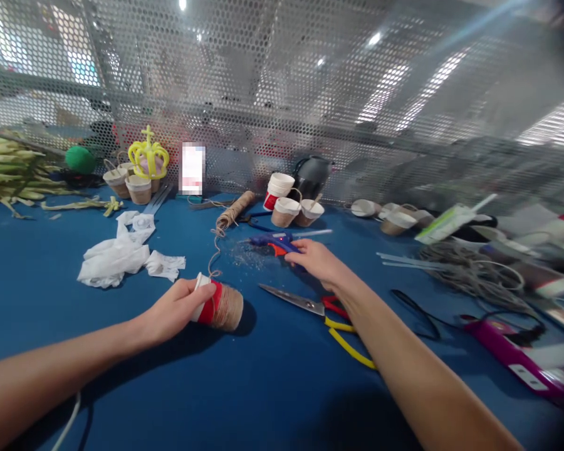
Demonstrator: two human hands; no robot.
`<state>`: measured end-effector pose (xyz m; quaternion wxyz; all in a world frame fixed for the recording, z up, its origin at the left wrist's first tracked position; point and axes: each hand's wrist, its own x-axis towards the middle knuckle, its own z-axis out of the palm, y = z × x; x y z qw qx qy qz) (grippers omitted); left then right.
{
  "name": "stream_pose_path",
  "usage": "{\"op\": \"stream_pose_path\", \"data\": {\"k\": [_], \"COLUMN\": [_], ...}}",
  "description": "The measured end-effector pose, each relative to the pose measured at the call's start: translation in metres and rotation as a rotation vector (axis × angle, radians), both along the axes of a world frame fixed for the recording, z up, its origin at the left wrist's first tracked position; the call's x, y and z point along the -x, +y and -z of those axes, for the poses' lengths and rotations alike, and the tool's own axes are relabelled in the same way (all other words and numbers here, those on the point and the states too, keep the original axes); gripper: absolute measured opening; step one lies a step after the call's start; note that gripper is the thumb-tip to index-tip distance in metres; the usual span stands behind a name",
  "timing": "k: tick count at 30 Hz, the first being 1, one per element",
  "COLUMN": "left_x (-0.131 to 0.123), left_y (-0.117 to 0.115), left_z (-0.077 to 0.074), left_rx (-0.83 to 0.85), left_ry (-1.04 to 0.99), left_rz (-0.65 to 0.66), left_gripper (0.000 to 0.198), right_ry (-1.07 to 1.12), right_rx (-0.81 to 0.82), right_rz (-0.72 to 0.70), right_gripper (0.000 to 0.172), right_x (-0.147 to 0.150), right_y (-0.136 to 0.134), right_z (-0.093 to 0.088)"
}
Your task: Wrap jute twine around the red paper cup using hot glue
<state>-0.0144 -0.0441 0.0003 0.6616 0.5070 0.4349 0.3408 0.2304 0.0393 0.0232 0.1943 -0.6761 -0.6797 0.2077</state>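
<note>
In our left hand [181,299] we have the paper cup [210,309], tipped on its side above the near part of the desk [263,388], thumb pressed over its red band and the other fingers mostly hidden. Our right hand [318,260] curls closed around the handle of the blue glue gun [267,239], beyond the scissors [301,300]. We judge the cup light and thin-walled, easily dented, so a gentle grip near the white rim suits it; the twine wrapping [230,310] probably stiffens the base end and gives a rough, non-slip surface. The gun looks rigid and best taken by its handle, away from the likely hot nozzle.
</note>
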Motion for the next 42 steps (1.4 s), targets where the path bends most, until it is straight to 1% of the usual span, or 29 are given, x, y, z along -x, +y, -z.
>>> {"op": "stream_pose_path", "data": {"k": [2, 4, 5, 6, 8, 10, 13, 16, 18, 21, 25, 29, 34, 42], "left_x": [0.000, 0.001, 0.001, 0.001, 0.001, 0.002, 0.001, 0.001, 0.001, 0.000, 0.001, 0.002, 0.003, 0.002], "left_y": [0.000, 0.000, -0.001, -0.001, -0.001, -0.001, 0.002, 0.007, 0.009, 0.009, 0.008, 0.009, 0.010, 0.010], "left_z": [0.000, -0.001, -0.001, -0.001, -0.002, -0.003, -0.004, -0.004, -0.004, -0.007, -0.009, -0.008, -0.006, -0.007], "left_rx": [-0.010, -0.030, -0.043, -0.056, -0.076, -0.074, -0.020, 0.041, 0.061, 0.040, -0.060, -0.116, -0.143, -0.141], "left_ry": [0.035, 0.075, 0.090, 0.099, 0.109, 0.117, 0.151, 0.164, 0.152, 0.184, 0.291, 0.333, 0.386, 0.396], "left_rz": [-0.015, -0.025, -0.022, -0.019, -0.009, -0.009, -0.070, -0.173, -0.199, -0.170, -0.119, -0.064, -0.051, -0.050], "left_gripper": [0.033, 0.033, 0.033, 0.033, 0.034, 0.035, 0.033, 0.030, 0.029, 0.029, 0.033, 0.036, 0.038, 0.040], "right_ry": [0.132, 0.281, 0.478, 0.616, 0.756, 0.719, 0.555, 0.372, 0.271, 0.187, 0.143, 0.062, -0.021, -0.122], "right_rx": [0.002, 0.030, 0.066, 0.109, 0.150, 0.167, 0.162, 0.150, 0.170, 0.134, -0.001, -0.016, -0.158, -0.184], "right_rz": [-0.017, -0.054, -0.071, -0.085, -0.105, -0.161, -0.254, -0.270, -0.283, -0.293, -0.300, -0.342, -0.407, -0.445], "right_gripper": [0.032, 0.029, 0.027, 0.025, 0.022, 0.019, 0.019, 0.021, 0.025, 0.027, 0.020, 0.020, 0.010, 0.008], "right_x": [0.001, 0.005, 0.007, 0.009, 0.014, 0.018, 0.020, 0.022, 0.024, 0.029, 0.032, 0.033, 0.038, 0.038], "right_y": [-0.012, -0.024, -0.030, -0.036, -0.048, -0.059, -0.074, -0.085, -0.088, -0.092, -0.093, -0.096, -0.097, -0.099], "right_z": [-0.012, -0.024, -0.029, -0.032, -0.035, -0.034, -0.032, -0.032, -0.032, -0.031, -0.027, -0.026, -0.029, -0.026]}}
